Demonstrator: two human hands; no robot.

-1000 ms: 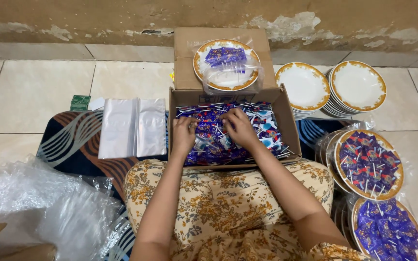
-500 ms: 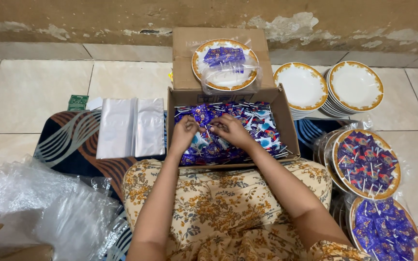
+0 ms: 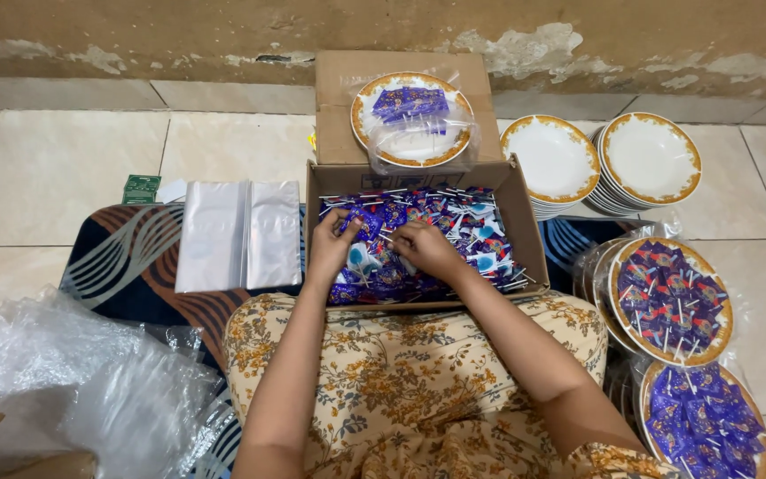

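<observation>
An open cardboard box point(image 3: 525, 232) rests against my lap, filled with several lollipops point(image 3: 467, 235) in purple and blue wrappers with white sticks. Both hands are down inside it. My left hand point(image 3: 332, 246) curls around a small bunch of lollipops at the box's left side. Just to its right, my right hand point(image 3: 425, 250) lies over the pile with fingers closed on more lollipops. Behind the box, a gold-rimmed white plate point(image 3: 411, 120) holding purple lollipops sits in a clear bag on a box flap.
Stacks of gold-rimmed plates point(image 3: 649, 162) stand at the back right. Two bagged plates of lollipops point(image 3: 671, 302) lie to my right. Flat clear bags point(image 3: 239, 234) lie on a patterned mat at left, with crumpled plastic wrap point(image 3: 64, 372) at lower left. A wall runs behind.
Both hands have shifted slightly left inside the box and drawn closer together, gathering lollipops. Everything around the box stays in place.
</observation>
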